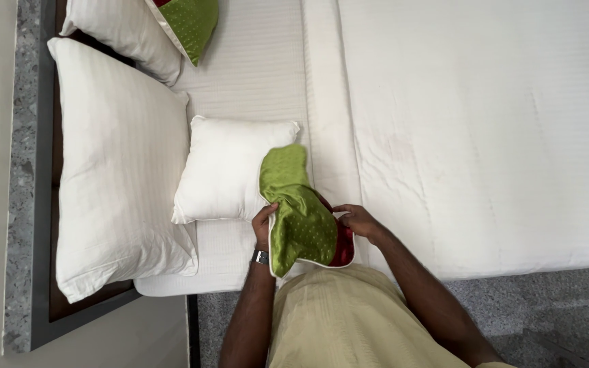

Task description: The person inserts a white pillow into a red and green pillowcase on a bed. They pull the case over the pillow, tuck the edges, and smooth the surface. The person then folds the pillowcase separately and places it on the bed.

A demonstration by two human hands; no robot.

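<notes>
Both hands, left hand (264, 223) and right hand (357, 219), are gripping a green cushion cover (297, 208) with closed fingers at frame centre. Its long axis is running up-left toward the bare white cushion (230, 170), nearer the left hand.

small cushion (230, 170) on the bed (485, 136), big pillow (117, 170) to its left, cushion cover (298, 211) right (overlapping it)

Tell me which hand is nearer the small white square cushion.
Left. The left hand grips the green cover right beside the small white cushion; the right hand holds the cover's far side, farther off.
</notes>
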